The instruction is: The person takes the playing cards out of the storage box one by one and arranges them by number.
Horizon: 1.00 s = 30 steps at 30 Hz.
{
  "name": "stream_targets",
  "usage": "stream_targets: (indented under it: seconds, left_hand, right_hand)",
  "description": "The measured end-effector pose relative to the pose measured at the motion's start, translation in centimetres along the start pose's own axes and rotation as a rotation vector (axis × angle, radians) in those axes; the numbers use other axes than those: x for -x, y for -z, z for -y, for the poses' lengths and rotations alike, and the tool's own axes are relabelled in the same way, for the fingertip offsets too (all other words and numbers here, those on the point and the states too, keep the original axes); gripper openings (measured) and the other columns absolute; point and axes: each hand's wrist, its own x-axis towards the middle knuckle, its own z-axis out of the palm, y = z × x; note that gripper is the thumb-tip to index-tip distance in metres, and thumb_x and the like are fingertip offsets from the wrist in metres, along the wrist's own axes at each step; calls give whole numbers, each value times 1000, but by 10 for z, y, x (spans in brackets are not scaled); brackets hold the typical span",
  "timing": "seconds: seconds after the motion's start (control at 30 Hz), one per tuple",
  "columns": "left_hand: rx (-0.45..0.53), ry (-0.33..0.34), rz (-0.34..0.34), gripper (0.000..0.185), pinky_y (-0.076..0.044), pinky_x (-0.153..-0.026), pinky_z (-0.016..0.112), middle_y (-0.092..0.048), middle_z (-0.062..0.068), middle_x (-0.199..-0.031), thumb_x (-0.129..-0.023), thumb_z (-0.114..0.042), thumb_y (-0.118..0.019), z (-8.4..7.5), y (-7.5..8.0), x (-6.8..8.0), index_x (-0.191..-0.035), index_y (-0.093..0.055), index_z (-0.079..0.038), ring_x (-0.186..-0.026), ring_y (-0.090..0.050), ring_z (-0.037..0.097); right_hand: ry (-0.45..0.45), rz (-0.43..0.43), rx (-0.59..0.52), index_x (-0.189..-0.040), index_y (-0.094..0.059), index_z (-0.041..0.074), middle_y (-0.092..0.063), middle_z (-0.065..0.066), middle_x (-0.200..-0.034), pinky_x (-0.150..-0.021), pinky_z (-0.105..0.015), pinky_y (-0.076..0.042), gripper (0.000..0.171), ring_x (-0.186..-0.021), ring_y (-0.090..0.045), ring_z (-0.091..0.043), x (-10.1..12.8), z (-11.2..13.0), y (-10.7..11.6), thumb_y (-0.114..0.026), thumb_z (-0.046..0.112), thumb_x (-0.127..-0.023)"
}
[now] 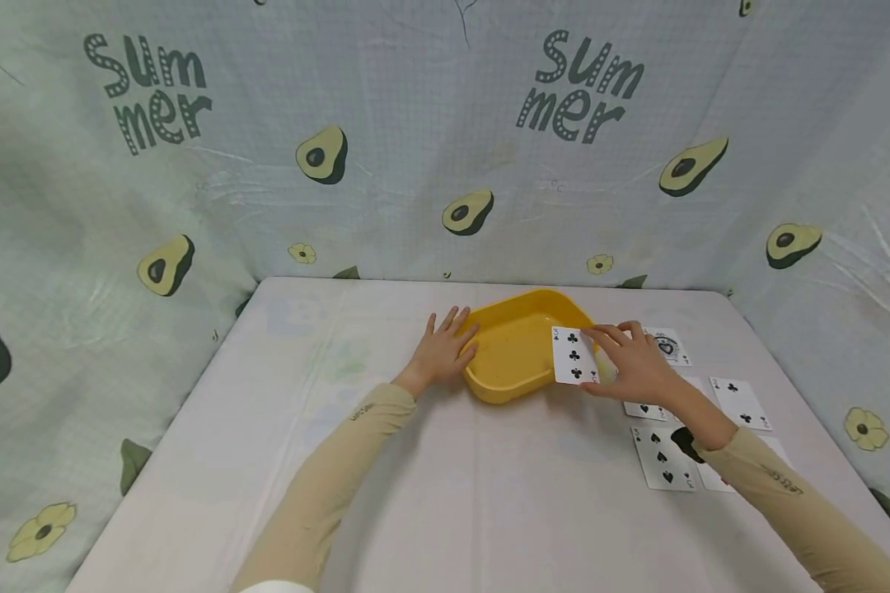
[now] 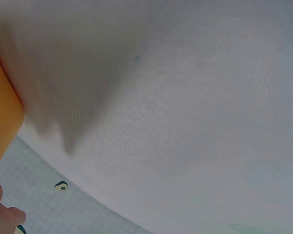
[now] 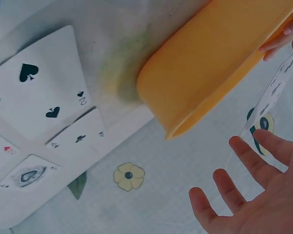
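A yellow tray (image 1: 519, 350) (image 3: 219, 58) stands on the white table (image 1: 445, 478), right of centre. My left hand (image 1: 443, 352) rests against its left wall with the fingers nearly straight; in the left wrist view only the tray's side (image 2: 2, 112) and a bit of the hand (image 2: 2, 217) show. My right hand (image 1: 626, 364) (image 3: 256, 200) pinches a three of clubs (image 1: 574, 356) (image 3: 273, 92) and holds it face up over the tray's right rim, the other fingers spread.
Several playing cards lie face up right of the tray: a spades card (image 1: 663, 457) (image 3: 39, 92), a clubs card (image 1: 742, 403) (image 3: 80, 139) and an ace (image 1: 669, 346) (image 3: 27, 175). An avocado-print cloth (image 1: 415, 148) walls in the table.
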Motion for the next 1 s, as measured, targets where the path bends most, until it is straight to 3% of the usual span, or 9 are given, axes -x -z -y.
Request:
stream_targets:
  seconds: [0.6,1.0]
  left_hand:
    - [4,9,0,48,-10,-110,53,-16,7,-150,-96,-35,-31,-2,-1,0,-139,-32,-17,-140,-10,25]
    - [0,10,5,48,-10,-110,53,-15,6,-151,-96,-37,-28,-2,-1,0,-140,-32,-18,-140,-9,25]
  right_hand:
    - [24,-2,34,-133,-40,17,-45,-5,-131,-87,-53,-33,86,-114,-33,-30,70,0,-21,-72,53,-62]
    - [48,24,64,-133,-41,18,-50,-2,-126,-86,-48,-32,89,-112,-35,-25,91,-1,-37,-70,59,-60]
